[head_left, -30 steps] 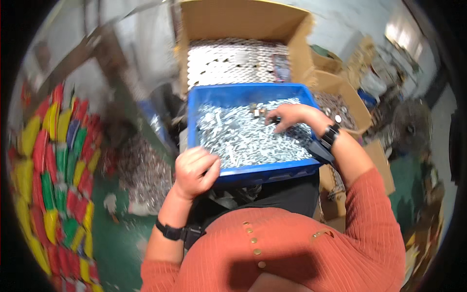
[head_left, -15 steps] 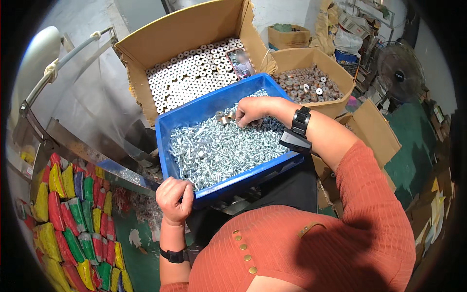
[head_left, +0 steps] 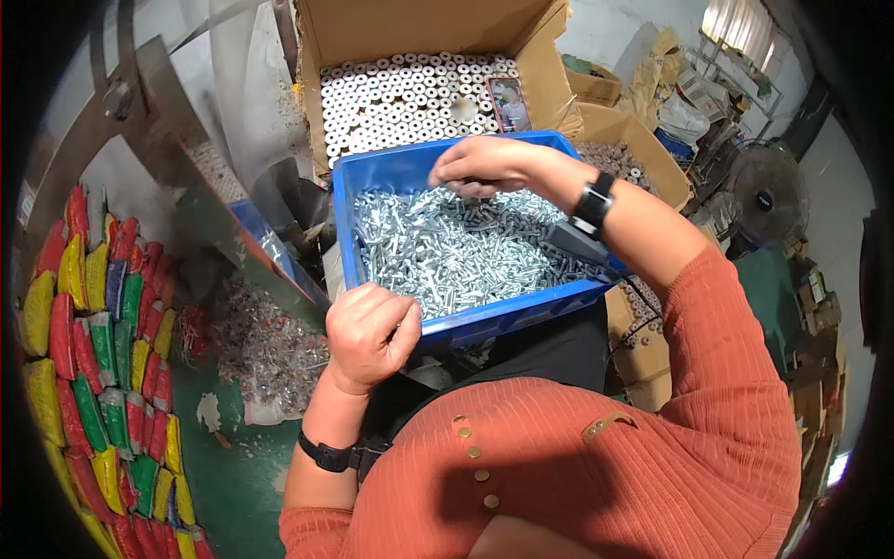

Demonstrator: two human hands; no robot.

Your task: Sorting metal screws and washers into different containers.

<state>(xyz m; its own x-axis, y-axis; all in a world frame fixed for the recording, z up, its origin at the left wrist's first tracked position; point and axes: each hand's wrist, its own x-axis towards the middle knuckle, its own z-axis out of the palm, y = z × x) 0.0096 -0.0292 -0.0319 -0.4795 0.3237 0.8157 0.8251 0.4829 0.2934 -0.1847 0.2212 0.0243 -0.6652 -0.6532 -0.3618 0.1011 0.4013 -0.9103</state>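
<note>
A blue plastic bin (head_left: pixel 507 311) full of loose silvery screws (head_left: pixel 438 253) stands in front of me. My right hand (head_left: pixel 484 168) hangs over the bin's far part, its fingers curled downward. Shadow and the hand's back hide whatever lies in those fingers. At the near left corner of the bin, my left hand (head_left: pixel 371 334) is closed in a fist against the rim, and the inside of the fist does not show. Just beyond the right hand, a cardboard box (head_left: pixel 419 28) holds rows of white ring-ended rolls (head_left: pixel 400 102), with a blurred pale round thing (head_left: pixel 463 110) over them.
A phone (head_left: pixel 509 104) lies on the rolls. Behind the right arm is another carton (head_left: pixel 666 172) of small brownish cylinders. A metal chute (head_left: pixel 200 168) rises at the left, near red, yellow and green packets (head_left: pixel 102 317). A fan (head_left: pixel 765 196) stands far right.
My right hand has lifted from the screws toward the bin's far rim. Metal cylinders seen beside it earlier no longer show there. The view has shifted; the left fist stays by the corner.
</note>
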